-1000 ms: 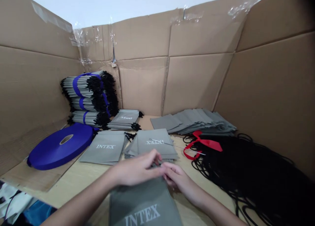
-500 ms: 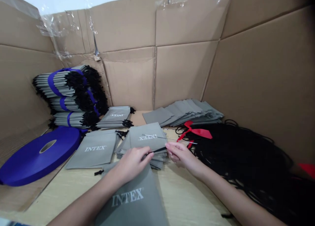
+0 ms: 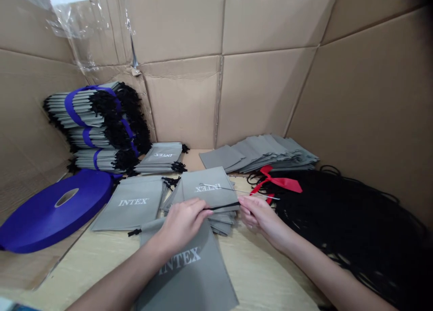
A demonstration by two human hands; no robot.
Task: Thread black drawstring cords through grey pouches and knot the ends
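Note:
A grey drawstring pouch point(image 3: 199, 279) printed INTEX lies in front of me. My left hand point(image 3: 182, 220) is closed at its top edge, pinching the pouch and the black cord point(image 3: 223, 207) there. The cord runs taut across to my right hand point(image 3: 259, 214), whose fingertips are closed on its other end. A thin metal threading wire point(image 3: 233, 191) sticks out on both sides of my right hand, held in the same fingers. At the pouch's left corner a black cord end point(image 3: 134, 233) pokes out.
Behind my hands lies a pile of grey pouches point(image 3: 209, 178), with another stack point(image 3: 135, 200) to its left. Tied bundles point(image 3: 81, 108) and a blue ribbon roll point(image 3: 34, 216) stand left. Cordless pouches point(image 3: 260, 153) lie behind; black cords point(image 3: 345, 216) with a red tie point(image 3: 284, 183) lie right. Cardboard walls point(image 3: 267, 85) surround the table.
My right hand has drawn away to the right, and a longer stretch of black cord now shows between my hands. The left hand keeps its hold at the pouch's top. The view has shifted slightly.

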